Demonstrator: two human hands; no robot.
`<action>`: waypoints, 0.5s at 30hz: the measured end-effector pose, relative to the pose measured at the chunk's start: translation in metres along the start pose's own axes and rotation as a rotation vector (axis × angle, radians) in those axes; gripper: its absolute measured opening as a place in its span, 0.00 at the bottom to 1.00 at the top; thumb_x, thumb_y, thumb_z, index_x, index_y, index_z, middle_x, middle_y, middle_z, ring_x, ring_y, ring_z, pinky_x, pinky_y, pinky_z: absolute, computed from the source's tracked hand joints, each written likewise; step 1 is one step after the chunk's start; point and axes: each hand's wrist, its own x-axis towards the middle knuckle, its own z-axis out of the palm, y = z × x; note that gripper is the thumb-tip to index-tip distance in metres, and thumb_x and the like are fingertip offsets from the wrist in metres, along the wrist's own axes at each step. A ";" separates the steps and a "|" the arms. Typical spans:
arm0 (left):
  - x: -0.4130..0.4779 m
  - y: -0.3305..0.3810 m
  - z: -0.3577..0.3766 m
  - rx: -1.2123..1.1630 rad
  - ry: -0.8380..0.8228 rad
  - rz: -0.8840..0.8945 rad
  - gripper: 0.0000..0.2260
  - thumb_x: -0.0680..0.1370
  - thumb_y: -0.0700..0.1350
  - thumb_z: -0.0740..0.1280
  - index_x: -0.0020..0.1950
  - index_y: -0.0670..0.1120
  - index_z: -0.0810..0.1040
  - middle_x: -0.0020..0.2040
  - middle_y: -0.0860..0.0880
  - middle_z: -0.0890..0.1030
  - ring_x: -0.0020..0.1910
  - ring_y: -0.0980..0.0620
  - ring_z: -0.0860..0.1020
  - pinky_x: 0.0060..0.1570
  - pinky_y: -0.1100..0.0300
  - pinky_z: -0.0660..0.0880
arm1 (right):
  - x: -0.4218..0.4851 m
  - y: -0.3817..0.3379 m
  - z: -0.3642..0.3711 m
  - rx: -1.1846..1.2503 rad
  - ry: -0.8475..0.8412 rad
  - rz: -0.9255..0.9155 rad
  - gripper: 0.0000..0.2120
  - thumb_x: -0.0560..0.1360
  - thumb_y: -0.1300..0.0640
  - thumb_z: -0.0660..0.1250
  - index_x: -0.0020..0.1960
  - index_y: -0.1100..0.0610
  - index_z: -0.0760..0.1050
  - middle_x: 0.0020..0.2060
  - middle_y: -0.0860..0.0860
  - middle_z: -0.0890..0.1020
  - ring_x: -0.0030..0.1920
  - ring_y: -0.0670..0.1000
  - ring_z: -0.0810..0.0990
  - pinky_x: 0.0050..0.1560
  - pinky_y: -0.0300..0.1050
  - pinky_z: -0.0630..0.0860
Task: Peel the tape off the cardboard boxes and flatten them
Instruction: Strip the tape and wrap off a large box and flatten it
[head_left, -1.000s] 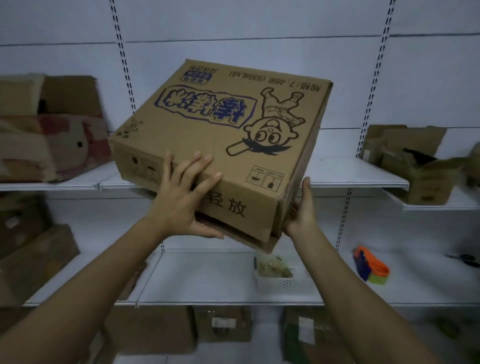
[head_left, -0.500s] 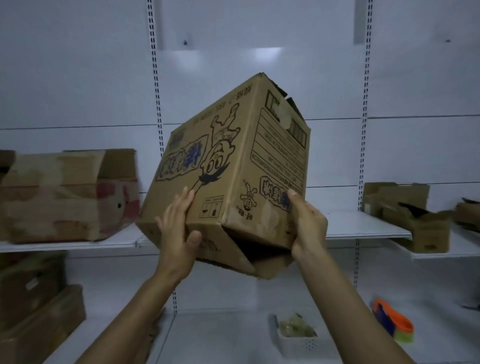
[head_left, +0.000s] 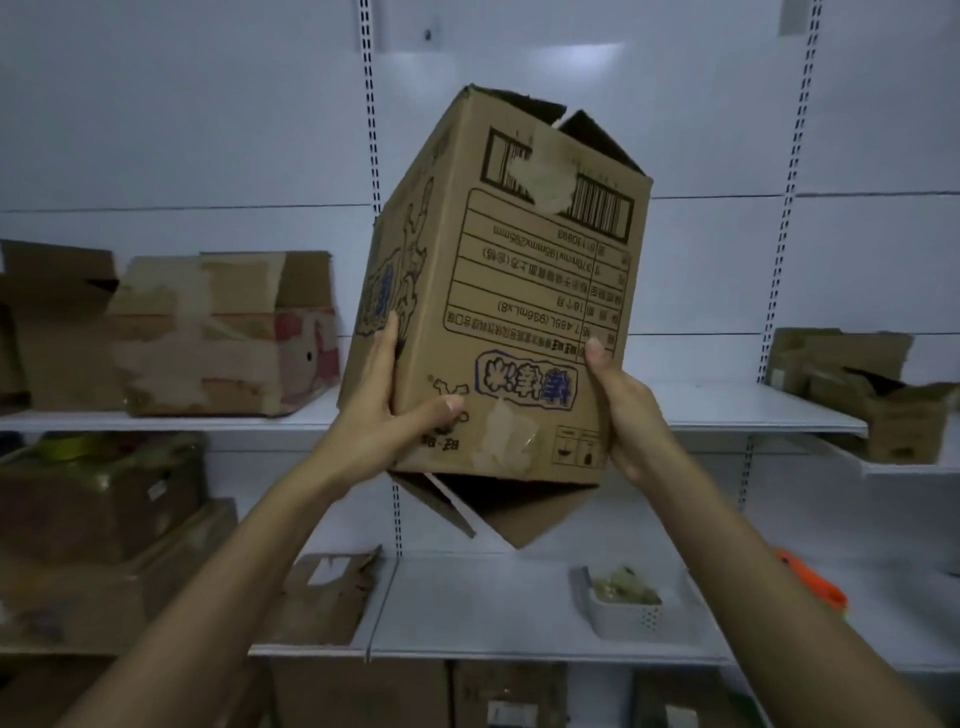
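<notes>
Cardboard box (head_left: 519, 291) held up in the air before the white shelving (head_left: 727, 410), long axis near upright, top tipped slightly right, print upside down, bottom flaps (head_left: 519, 512) hanging loose. Left hand (head_left: 374, 426) grips the near left corner, fingers pressed together on the left face, thumb across the near face; right hand (head_left: 628, 415) grips the right edge, thumb in front, other fingers hidden. We judge the peel turns on the tape patch (head_left: 504, 434) between the thumbs, just right of the left thumb; we read a barcode (head_left: 597, 208), "(936mL×8)" and a blue Chinese logo.
</notes>
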 end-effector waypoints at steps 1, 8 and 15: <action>-0.006 -0.005 -0.005 -0.011 -0.014 0.008 0.53 0.62 0.64 0.72 0.79 0.59 0.43 0.76 0.55 0.61 0.73 0.56 0.65 0.70 0.49 0.67 | -0.004 0.007 0.006 -0.008 0.025 -0.034 0.33 0.63 0.33 0.70 0.58 0.55 0.79 0.50 0.52 0.85 0.51 0.52 0.84 0.50 0.47 0.81; -0.019 -0.009 -0.012 -0.202 0.203 -0.108 0.51 0.60 0.71 0.70 0.77 0.59 0.52 0.69 0.53 0.72 0.63 0.54 0.76 0.65 0.50 0.73 | -0.025 0.024 0.026 -0.050 -0.056 -0.126 0.33 0.65 0.33 0.70 0.62 0.53 0.75 0.53 0.50 0.84 0.52 0.50 0.84 0.49 0.43 0.80; -0.052 -0.007 -0.014 -0.304 0.279 -0.033 0.34 0.71 0.57 0.71 0.74 0.51 0.64 0.62 0.54 0.79 0.60 0.56 0.79 0.62 0.53 0.76 | -0.040 0.008 0.049 -0.209 -0.175 -0.144 0.26 0.67 0.37 0.70 0.60 0.50 0.76 0.50 0.47 0.85 0.49 0.48 0.85 0.48 0.43 0.82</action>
